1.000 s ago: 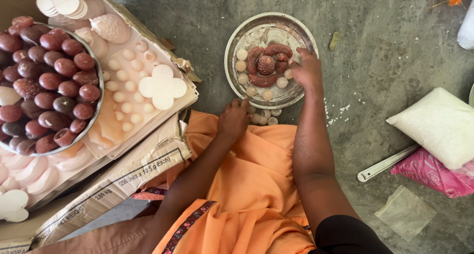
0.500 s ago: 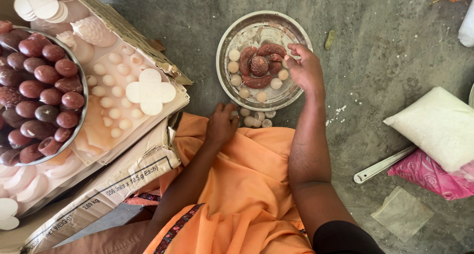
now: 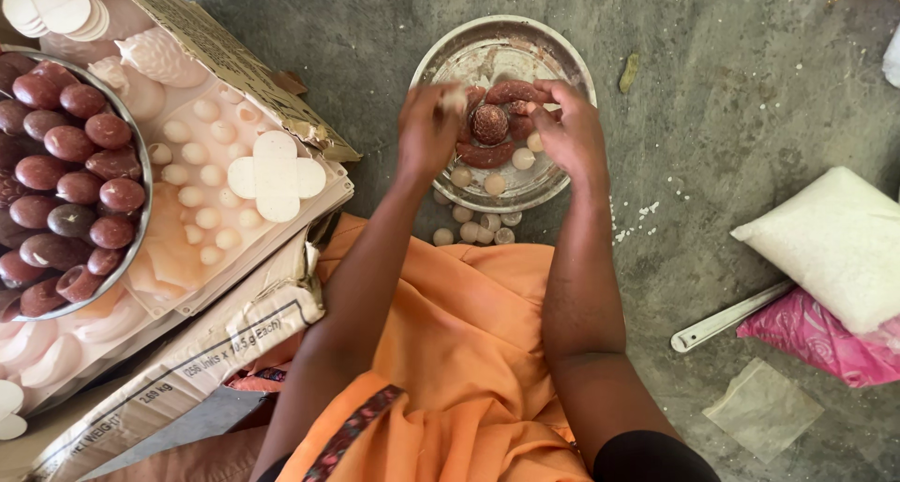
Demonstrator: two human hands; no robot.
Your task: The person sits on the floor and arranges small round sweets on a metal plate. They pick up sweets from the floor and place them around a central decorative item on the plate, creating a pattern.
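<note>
- A large metal bowl (image 3: 141, 201) heaped with dark red-brown balls is seen at nine o'clock.
- A round metal plate (image 3: 553, 46) holding sweets is set on the floor at twelve o'clock.
- The left hand (image 3: 427, 130) is pinched on a pale ball (image 3: 456, 97) over the plate's nine o'clock rim.
- The right hand (image 3: 570, 135) is curled at three o'clock; its grasp cannot be told.
- Loose pale balls (image 3: 473, 231) are scattered at the plate's six o'clock.

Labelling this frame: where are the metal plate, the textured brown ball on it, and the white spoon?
metal plate (image 3: 506, 34), head view, bare upper rim.
textured brown ball (image 3: 489, 124), head view, its middle.
white spoon (image 3: 727, 317), head view, mid-handle.
</note>
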